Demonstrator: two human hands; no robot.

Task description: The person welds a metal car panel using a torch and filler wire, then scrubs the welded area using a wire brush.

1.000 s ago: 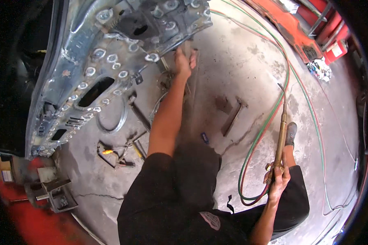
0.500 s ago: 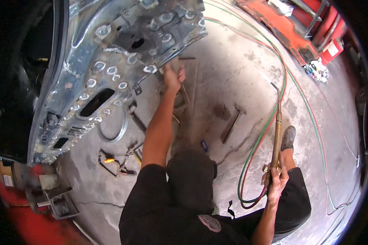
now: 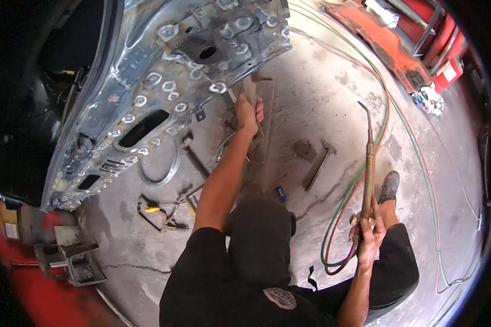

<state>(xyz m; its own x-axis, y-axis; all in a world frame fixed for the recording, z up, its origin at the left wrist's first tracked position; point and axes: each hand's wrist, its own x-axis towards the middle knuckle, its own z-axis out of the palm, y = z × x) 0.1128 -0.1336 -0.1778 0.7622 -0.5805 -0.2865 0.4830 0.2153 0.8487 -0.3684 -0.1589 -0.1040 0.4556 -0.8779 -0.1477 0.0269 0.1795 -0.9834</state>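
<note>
My right hand (image 3: 370, 240) is wrapped round the handle of a brass gas welding torch (image 3: 369, 182). Its thin bent tip points up and away from me, and red and green hoses (image 3: 341, 207) loop from its lower end. Beyond my knees, my left hand (image 3: 249, 115) is closed on a flat, greyish-tan strip-like tool (image 3: 249, 88), whose kind I cannot make out. The tool's far end reaches the lower edge of a bare metal car body panel (image 3: 163, 117). Round weld marks and several openings cover the panel.
On the concrete floor lie a hammer (image 3: 319, 166), a second hammer (image 3: 195, 155), a wire coil (image 3: 169, 177), a yellow-handled tool (image 3: 154, 209) and a small blue object (image 3: 280, 193). A red fire extinguisher (image 3: 448, 75) stands far right; a metal box (image 3: 83, 267) is near left.
The view has shifted, so the panel and floor tools appear farther right. More of the strip-like tool in my left hand shows. My right hand keeps its grip on the torch.
</note>
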